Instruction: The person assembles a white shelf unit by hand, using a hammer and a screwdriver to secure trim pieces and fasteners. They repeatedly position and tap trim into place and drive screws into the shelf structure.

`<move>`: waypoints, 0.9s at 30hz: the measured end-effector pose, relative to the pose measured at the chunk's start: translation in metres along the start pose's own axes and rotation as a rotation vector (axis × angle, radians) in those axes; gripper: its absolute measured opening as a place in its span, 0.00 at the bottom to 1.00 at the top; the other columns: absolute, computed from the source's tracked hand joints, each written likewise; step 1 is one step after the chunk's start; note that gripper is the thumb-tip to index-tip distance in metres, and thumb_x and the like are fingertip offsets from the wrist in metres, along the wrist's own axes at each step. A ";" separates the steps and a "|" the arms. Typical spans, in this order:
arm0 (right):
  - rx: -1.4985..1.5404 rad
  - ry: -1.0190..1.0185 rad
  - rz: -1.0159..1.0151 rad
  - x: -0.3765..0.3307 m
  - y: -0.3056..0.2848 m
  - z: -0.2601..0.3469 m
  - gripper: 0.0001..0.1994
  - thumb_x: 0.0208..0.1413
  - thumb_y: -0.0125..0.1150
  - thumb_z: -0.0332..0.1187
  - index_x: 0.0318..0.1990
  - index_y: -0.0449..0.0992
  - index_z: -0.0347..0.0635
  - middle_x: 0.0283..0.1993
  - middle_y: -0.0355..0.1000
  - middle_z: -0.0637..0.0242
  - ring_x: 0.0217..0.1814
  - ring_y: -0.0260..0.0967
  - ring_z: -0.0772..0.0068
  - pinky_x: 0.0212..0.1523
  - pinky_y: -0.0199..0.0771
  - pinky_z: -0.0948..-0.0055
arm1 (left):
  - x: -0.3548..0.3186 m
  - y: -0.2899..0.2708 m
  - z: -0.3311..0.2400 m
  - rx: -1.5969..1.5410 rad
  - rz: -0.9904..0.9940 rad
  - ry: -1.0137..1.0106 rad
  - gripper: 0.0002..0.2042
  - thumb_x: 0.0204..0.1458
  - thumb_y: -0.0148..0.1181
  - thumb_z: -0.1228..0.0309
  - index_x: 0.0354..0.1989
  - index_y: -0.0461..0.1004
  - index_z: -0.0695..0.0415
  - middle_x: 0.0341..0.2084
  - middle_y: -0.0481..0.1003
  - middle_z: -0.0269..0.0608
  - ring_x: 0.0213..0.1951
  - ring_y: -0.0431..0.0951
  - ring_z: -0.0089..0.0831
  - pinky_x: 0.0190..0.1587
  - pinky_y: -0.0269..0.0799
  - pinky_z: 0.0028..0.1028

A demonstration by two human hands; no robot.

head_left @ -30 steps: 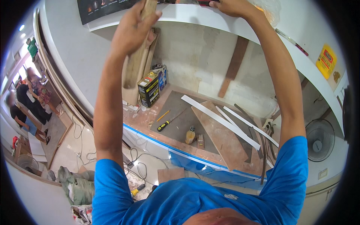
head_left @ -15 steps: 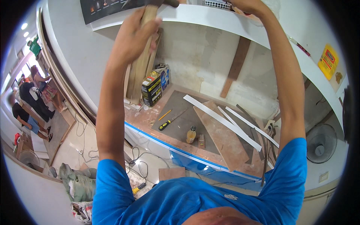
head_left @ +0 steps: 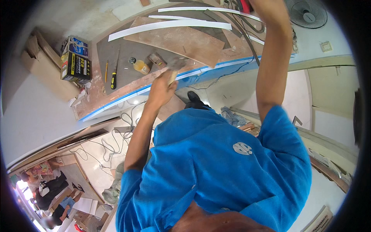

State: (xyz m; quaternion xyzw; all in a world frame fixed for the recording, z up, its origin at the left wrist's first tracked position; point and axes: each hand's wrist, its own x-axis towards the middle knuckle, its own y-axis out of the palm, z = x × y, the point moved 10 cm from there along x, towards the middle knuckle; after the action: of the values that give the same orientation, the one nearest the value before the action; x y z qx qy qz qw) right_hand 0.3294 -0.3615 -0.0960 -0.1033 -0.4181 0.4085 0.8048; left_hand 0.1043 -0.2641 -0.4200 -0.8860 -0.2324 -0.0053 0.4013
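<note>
Since a moment ago the left hand (head_left: 161, 88) has come down from overhead, bringing the hammer (head_left: 174, 66) with it; its grip is pressed together round the wooden handle, the metal head sticking out just to the right of the fist. Well to the left of that grip stand stacked cardboard boxes (head_left: 75, 60). Nearer, still left of it, a yellow pencil (head_left: 106, 70) and a screwdriver (head_left: 114, 79) with a black-and-yellow handle lie on the grey board. Just above-left of the grip sits a small bottle of amber liquid (head_left: 140, 66). Beyond the hammer head lies a brown plywood sheet (head_left: 181, 40) with long white strips (head_left: 170, 26) across it. Far to the right the right hand (head_left: 266, 4) is raised at the top edge; whether its grip is spread or closed cannot be told. Right of it stands a fan (head_left: 308, 13).
</note>
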 end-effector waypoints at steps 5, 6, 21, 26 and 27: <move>0.440 0.684 -0.314 -0.168 -0.003 -0.178 0.19 0.67 0.64 0.31 0.63 0.77 0.39 0.42 0.80 0.69 0.43 0.77 0.77 0.43 0.77 0.75 | 0.106 0.101 0.002 0.287 0.188 -0.052 0.26 0.53 0.66 0.72 0.63 0.72 0.56 0.56 0.75 0.52 0.50 0.81 0.56 0.52 0.79 0.49; 0.443 0.749 -0.328 -0.196 0.003 -0.200 0.20 0.68 0.64 0.35 0.65 0.76 0.39 0.41 0.79 0.71 0.41 0.75 0.80 0.41 0.75 0.77 | 0.125 0.119 0.010 0.339 0.186 0.000 0.26 0.53 0.65 0.71 0.63 0.73 0.57 0.56 0.75 0.52 0.50 0.81 0.55 0.52 0.79 0.48; 0.897 1.027 -0.260 -0.266 0.135 -0.268 0.16 0.72 0.62 0.38 0.60 0.78 0.39 0.45 0.75 0.74 0.43 0.69 0.82 0.46 0.72 0.77 | 0.206 0.217 0.090 0.263 0.062 -0.062 0.23 0.60 0.59 0.57 0.59 0.76 0.57 0.54 0.79 0.48 0.54 0.80 0.44 0.55 0.76 0.41; 0.904 0.767 -0.118 -0.182 0.172 -0.238 0.13 0.69 0.65 0.34 0.56 0.78 0.38 0.47 0.78 0.68 0.45 0.74 0.79 0.46 0.77 0.73 | 0.185 0.180 0.111 -0.844 0.282 -0.348 0.26 0.68 0.55 0.54 0.65 0.72 0.63 0.56 0.77 0.48 0.59 0.77 0.37 0.58 0.73 0.30; 0.851 0.700 -0.059 -0.161 0.184 -0.217 0.13 0.69 0.66 0.35 0.55 0.78 0.38 0.46 0.78 0.68 0.45 0.74 0.79 0.46 0.77 0.73 | 0.165 0.140 0.106 -0.888 0.183 -0.304 0.27 0.70 0.54 0.53 0.66 0.71 0.64 0.57 0.76 0.48 0.60 0.76 0.36 0.59 0.72 0.28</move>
State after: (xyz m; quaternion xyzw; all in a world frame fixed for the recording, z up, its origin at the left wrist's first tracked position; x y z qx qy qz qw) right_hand 0.3372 -0.3244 -0.4206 0.1133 0.0739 0.4602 0.8775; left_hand 0.2908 -0.2009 -0.5585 -0.9793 -0.1847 0.0608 -0.0556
